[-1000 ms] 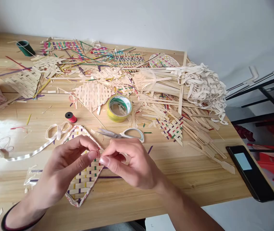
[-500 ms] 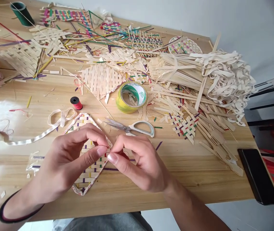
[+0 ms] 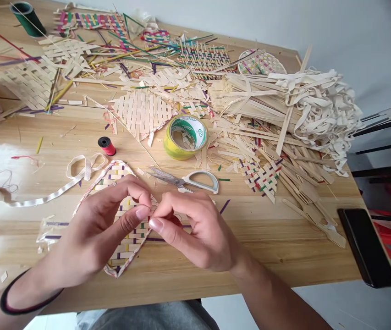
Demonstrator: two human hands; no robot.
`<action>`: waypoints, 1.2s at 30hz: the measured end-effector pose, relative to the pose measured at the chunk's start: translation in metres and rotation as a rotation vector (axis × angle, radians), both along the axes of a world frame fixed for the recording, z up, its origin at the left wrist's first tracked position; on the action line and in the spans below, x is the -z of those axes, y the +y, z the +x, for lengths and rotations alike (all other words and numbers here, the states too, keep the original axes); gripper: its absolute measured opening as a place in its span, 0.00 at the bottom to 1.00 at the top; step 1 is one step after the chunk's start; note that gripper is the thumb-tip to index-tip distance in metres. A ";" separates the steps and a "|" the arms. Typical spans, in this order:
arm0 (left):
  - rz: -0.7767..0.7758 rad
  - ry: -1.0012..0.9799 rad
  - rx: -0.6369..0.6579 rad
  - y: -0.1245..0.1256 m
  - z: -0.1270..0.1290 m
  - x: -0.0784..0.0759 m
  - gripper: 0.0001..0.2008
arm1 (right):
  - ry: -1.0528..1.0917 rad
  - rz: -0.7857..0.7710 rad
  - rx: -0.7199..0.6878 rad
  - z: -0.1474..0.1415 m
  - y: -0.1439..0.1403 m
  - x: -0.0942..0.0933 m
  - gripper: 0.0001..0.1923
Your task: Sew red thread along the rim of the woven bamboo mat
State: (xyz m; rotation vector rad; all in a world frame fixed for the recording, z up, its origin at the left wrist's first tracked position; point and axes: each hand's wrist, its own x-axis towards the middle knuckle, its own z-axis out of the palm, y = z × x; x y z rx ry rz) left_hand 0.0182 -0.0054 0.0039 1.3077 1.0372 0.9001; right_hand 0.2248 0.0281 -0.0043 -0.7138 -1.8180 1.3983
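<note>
Starting left: got a looped white fabric ribbon [image 3: 40,201] on the tabletop [image 3: 278,270], then the left hand [image 3: 97,233], pinched. See a pale, pointed woven panel with purple and yellow strips [image 3: 129,240] flat underneath, then the right hand [image 3: 197,229], also pinched; can't tell on what. Looks like a fiddly thread-handling step, tbh. Probably calls for a steady pinch next.
</note>
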 end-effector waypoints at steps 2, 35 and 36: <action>-0.021 -0.019 -0.024 0.000 0.000 0.002 0.07 | 0.004 -0.001 0.012 0.000 0.000 0.000 0.10; -0.017 0.048 -0.019 -0.001 0.000 -0.005 0.06 | -0.023 -0.012 0.060 -0.001 -0.002 0.000 0.10; -0.015 0.045 -0.018 0.000 0.001 -0.005 0.06 | -0.024 -0.013 0.058 0.000 -0.002 -0.001 0.10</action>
